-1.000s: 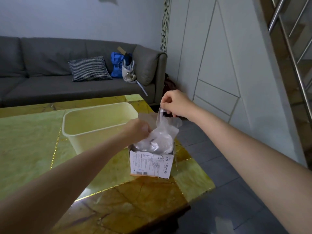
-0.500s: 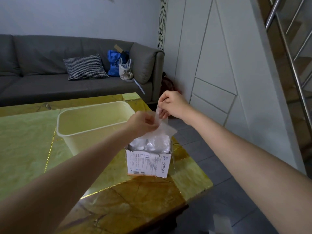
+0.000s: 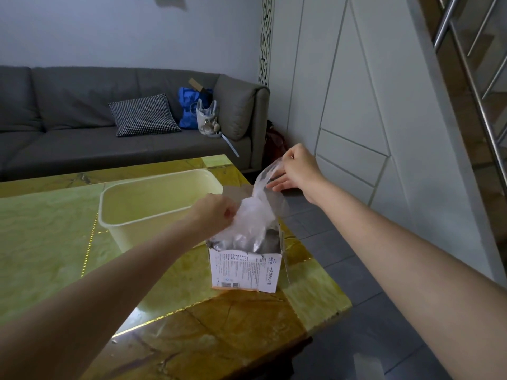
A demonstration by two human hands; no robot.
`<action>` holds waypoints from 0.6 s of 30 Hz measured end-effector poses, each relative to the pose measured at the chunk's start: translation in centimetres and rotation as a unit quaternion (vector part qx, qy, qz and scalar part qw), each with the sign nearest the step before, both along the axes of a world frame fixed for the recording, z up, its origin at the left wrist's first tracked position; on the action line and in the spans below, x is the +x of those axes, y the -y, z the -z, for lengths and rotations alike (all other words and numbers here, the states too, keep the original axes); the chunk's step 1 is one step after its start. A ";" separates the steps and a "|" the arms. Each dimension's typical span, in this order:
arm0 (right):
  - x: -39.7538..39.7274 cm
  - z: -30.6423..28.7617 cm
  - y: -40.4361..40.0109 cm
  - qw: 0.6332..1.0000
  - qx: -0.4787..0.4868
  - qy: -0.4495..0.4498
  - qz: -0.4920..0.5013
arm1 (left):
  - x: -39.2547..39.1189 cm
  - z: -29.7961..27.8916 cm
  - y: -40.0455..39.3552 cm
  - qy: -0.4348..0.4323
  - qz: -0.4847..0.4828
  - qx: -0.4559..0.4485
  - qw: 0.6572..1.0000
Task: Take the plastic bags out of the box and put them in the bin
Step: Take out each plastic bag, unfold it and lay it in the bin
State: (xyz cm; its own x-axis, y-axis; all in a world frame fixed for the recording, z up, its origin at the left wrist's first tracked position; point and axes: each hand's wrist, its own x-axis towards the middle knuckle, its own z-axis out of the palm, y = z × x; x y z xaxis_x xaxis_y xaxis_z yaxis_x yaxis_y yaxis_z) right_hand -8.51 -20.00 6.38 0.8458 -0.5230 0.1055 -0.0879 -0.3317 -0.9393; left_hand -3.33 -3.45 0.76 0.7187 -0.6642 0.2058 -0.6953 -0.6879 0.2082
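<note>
A small white printed cardboard box (image 3: 245, 272) stands open near the table's right edge. Clear plastic bags (image 3: 255, 215) bulge out of its top. My left hand (image 3: 216, 212) pinches the plastic at the box's left side. My right hand (image 3: 297, 168) is raised above and to the right of the box, holding a stretched strip of the same clear plastic by thumb and forefinger, other fingers spread. A pale cream rectangular bin (image 3: 153, 198) sits just left of and behind the box, with nothing visible inside.
The yellow-green and brown marble table (image 3: 55, 242) ends just right of the box, with grey floor tiles (image 3: 370, 338) beyond. A grey sofa (image 3: 82, 105) with a checked cushion and bags stands behind. White wall panels and a stair rail are at right.
My right hand has moved up and to the right, drawing a strip of plastic out from the bundle. My left hand stays pinched on the plastic at the box top.
</note>
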 end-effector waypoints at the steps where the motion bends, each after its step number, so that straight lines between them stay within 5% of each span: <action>1: 0.1 0.2 0.1 0.999 0.032 -0.012 0.000 | 0.1 -0.4 -0.2 0.005 -0.006 -0.066 0.998; 3: 0.2 0.3 0.2 0.996 0.084 -0.024 0.000 | -0.2 -1.3 0.1 0.040 -0.011 -0.213 0.976; 5: 0.2 0.4 0.1 0.994 0.110 -0.024 -0.004 | -1.2 -2.0 0.9 0.025 0.047 -0.252 0.966; 8: 0.1 0.3 -0.3 0.994 0.109 -0.029 0.003 | -2.6 -1.2 2.3 -0.002 0.126 -0.160 0.979; 12: 0.3 0.1 0.5 0.984 0.165 0.006 0.067 | -1.9 0.0 2.3 0.054 0.118 -0.100 0.987; 18: 0.5 -1.7 1.2 0.970 0.207 0.064 0.115 | -1.6 0.7 1.3 0.048 0.163 0.186 0.968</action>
State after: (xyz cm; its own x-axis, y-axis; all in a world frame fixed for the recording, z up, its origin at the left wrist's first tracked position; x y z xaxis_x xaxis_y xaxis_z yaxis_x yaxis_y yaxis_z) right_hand -8.05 -21.21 8.05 0.6958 -0.7160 -0.0569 0.0111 0.0899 -0.9959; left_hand -4.97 -4.77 0.09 0.4479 -0.8933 -0.0366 -0.8919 -0.4436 -0.0882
